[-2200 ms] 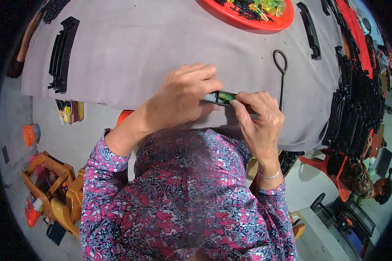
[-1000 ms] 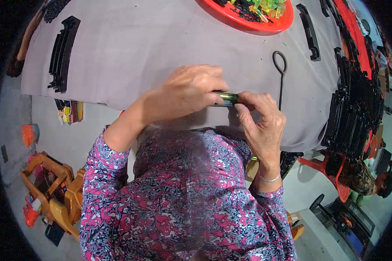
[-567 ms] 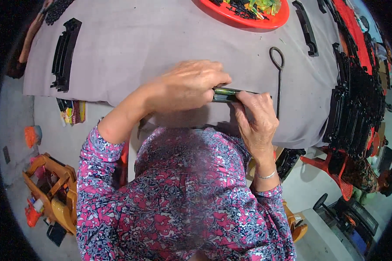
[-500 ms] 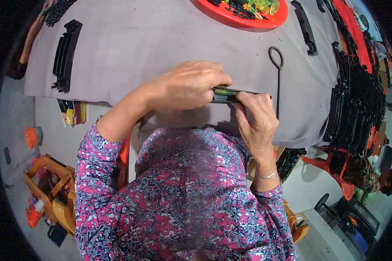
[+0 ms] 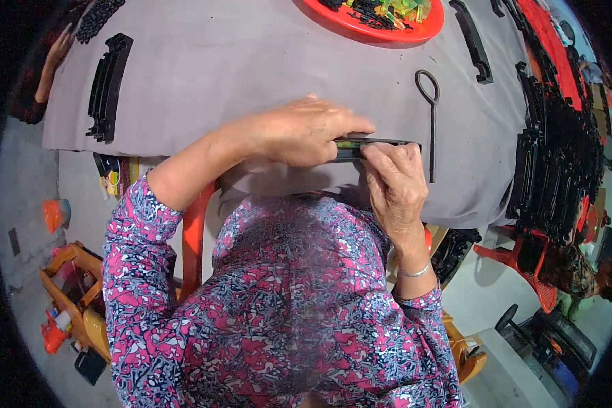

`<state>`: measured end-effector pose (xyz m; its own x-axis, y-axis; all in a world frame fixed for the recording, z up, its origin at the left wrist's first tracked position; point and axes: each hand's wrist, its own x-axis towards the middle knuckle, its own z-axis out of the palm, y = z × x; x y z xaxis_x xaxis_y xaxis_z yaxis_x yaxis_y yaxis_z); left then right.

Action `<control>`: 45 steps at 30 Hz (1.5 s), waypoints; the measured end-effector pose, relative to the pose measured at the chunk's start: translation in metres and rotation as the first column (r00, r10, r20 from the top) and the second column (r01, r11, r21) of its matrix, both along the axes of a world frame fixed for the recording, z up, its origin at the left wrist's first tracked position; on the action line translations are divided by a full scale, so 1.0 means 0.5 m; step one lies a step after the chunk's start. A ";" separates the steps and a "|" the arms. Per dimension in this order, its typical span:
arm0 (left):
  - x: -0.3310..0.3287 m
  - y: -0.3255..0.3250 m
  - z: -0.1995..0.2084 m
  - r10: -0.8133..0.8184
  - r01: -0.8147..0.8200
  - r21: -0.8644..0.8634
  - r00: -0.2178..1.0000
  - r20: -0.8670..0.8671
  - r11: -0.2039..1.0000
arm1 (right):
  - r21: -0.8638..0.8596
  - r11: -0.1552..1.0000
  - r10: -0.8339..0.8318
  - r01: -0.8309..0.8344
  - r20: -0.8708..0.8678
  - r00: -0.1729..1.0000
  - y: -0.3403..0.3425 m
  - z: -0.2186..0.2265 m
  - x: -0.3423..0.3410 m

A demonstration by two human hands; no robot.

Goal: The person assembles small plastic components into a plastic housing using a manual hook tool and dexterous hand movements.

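Between my hands, near the front edge of the grey cloth, is a long black plastic strip [image 5: 349,154] with a green translucent piece [image 5: 349,144] set in it. My left hand [image 5: 296,134] closes round its left end, thumb below and fingers over the top, which hides that end. My right hand [image 5: 396,175] is closed on the right part, its fingertips pressed near the green piece. A thin dark metal rod with a looped end [image 5: 433,129] lies on the cloth just right of my right hand.
A red plate [image 5: 374,34] of small black and yellow-green pieces stands at the far side. Black plastic strips lie at the left [image 5: 109,88] and far right [image 5: 472,41]. A large pile of black strips [image 5: 557,156] lines the right edge. Another person's hand [image 5: 60,49] shows at far left.
My left hand's fingers have stretched a little rightward over the strip. My right hand has shifted slightly left along it. At far left, the other person's hand has come into view.
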<state>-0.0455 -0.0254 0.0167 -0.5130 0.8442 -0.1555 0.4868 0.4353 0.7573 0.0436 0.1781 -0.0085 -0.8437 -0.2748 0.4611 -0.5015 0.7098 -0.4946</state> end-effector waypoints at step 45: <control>0.065 -0.040 -0.063 0.415 -0.327 0.340 0.881 -0.228 0.882 | 0.275 0.951 0.143 -0.144 0.024 0.989 -0.056 0.014 -0.034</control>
